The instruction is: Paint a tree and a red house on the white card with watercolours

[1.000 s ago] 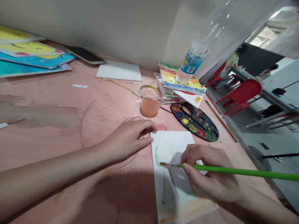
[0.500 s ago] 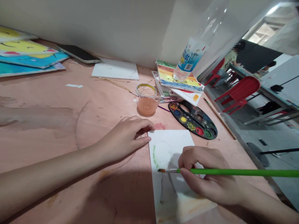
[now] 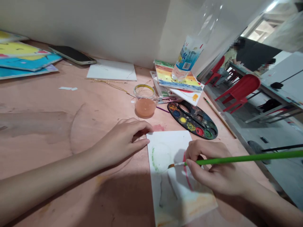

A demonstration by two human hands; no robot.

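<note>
- right hand (image 3: 213,171) at lower right of the frame, grip closed on a green brush (image 3: 236,157), pinched between thumb and fingers close to the metal collar.
- brush nearly level across the picture, long axis running in from the right edge, bristle tip pointing left and slightly down, touching the sheet of paper (image 3: 165,143) near its middle, just left of a red curved stroke.
- sheet of paper flat on the table (image 3: 59,110) at lower centre, under and to the left of the right hand, long axis running from the middle of the frame toward the lower edge; green curved stroke near its left side, grey and orange wash lower down.
- left hand (image 3: 123,142) at centre, palm down, grip open and holding nothing, fingertips resting at the upper left corner of the sheet; forearm entering from lower left.
- right wrist low over the lower right part of the sheet, forearm leaving at the lower right corner.
- right hand the nearer one to the painted spot; left hand only at the sheet's edge.
- paint palette (image 3: 192,119) up and right of the sheet, apart from it; cup (image 3: 145,105) of orange-tinted water just beyond the left fingertips.
- water bottle (image 3: 187,60) standing on a stack of painted cards (image 3: 177,80) at upper centre; phone (image 3: 72,55) at upper left.
</note>
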